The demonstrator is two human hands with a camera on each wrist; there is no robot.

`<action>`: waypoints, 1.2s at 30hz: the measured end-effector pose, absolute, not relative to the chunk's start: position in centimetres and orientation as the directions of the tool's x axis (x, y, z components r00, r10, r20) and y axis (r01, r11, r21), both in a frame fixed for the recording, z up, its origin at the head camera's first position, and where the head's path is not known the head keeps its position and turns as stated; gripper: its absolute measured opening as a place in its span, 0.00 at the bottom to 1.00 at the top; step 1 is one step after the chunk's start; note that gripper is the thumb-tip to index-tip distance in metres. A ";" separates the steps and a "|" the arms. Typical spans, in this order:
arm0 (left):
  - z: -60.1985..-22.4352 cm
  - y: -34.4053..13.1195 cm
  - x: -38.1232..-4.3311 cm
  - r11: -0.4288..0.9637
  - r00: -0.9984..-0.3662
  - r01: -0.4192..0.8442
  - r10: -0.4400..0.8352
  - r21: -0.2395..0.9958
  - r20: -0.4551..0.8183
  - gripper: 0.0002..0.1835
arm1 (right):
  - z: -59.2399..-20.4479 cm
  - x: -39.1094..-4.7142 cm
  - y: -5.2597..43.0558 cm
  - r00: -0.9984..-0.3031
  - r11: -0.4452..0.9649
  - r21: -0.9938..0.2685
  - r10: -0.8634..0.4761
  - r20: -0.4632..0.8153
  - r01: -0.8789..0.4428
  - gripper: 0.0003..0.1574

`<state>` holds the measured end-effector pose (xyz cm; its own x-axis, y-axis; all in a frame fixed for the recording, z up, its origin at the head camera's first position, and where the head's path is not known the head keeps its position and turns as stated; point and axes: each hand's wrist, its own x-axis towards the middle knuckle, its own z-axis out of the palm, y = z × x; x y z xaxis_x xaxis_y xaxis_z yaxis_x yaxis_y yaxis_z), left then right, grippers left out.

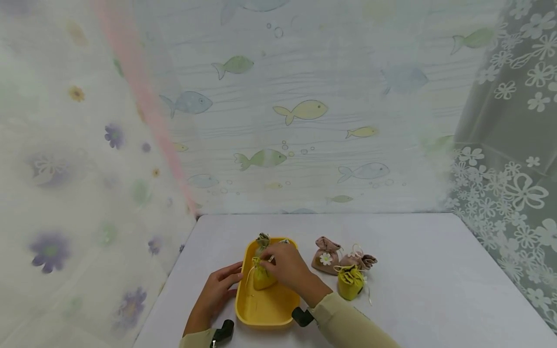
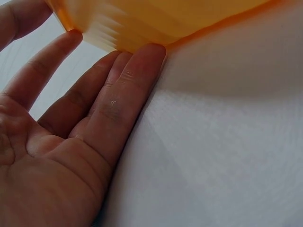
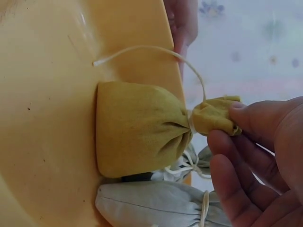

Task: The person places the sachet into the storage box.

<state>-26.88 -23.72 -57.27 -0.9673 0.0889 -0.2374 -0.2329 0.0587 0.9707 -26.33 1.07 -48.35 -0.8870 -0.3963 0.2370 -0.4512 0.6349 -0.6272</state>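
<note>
In the head view, a yellow drawstring pouch (image 1: 262, 279) stands upright in a yellow tray (image 1: 265, 317). My right hand (image 1: 289, 270) pinches its gathered neck between thumb and fingers; the right wrist view shows the yellow pouch (image 3: 137, 127) with its base on the tray floor and a loose cord end curving away. Beside it in that view lies a grey pouch (image 3: 147, 203), with another tied pouch partly hidden behind. My left hand (image 1: 216, 292) is at the tray's left side. In the left wrist view, its fairly straight fingers (image 2: 128, 90) touch the tray's outer wall (image 2: 161, 23).
To the tray's right, a brownish-pink pouch with a white flower (image 1: 325, 256), a similar pouch lying over (image 1: 354, 257) and a yellow-green pouch (image 1: 349, 284) sit together on the white table (image 1: 417, 290). Patterned curtains (image 1: 304, 72) hang behind and at the sides.
</note>
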 end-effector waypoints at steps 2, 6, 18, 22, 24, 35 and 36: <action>-57.2 -23.7 -26.8 0.061 -0.969 -0.225 0.092 0.973 -0.229 0.33 | -48.3 -26.3 1.1 -0.886 0.640 -0.620 -0.397 0.240 -0.454 0.08; -57.2 -23.7 -26.7 0.056 -0.969 -0.220 0.098 0.974 -0.225 0.33 | -48.1 -26.1 1.1 -0.887 0.645 -0.615 -0.396 0.237 -0.453 0.10; -57.0 -23.7 -26.7 0.062 -0.971 -0.211 0.102 0.975 -0.217 0.34 | -48.1 -26.0 1.4 -0.886 0.622 -0.642 -0.402 0.230 -0.449 0.16; -57.0 -23.6 -26.7 0.064 -0.971 -0.214 0.097 0.975 -0.220 0.34 | -48.0 -25.9 1.6 -0.886 0.617 -0.648 -0.401 0.231 -0.448 0.16; -57.0 -23.5 -26.7 0.067 -0.971 -0.215 0.094 0.974 -0.220 0.34 | -47.8 -25.8 1.6 -0.885 0.620 -0.642 -0.401 0.235 -0.451 0.16; -57.0 -23.5 -26.7 0.069 -0.970 -0.218 0.093 0.974 -0.224 0.34 | -47.6 -25.4 2.3 -0.872 0.650 -0.586 -0.411 0.264 -0.484 0.16; -57.0 -23.5 -26.7 0.069 -0.970 -0.220 0.091 0.973 -0.226 0.34 | -47.6 -25.3 2.3 -0.873 0.652 -0.585 -0.410 0.264 -0.483 0.16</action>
<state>-26.69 -23.50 -56.96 -0.9699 0.0912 -0.2259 -0.2202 0.0685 0.9731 -25.31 2.32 -47.61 -0.8731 -0.4098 0.2643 -0.4829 0.6520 -0.5846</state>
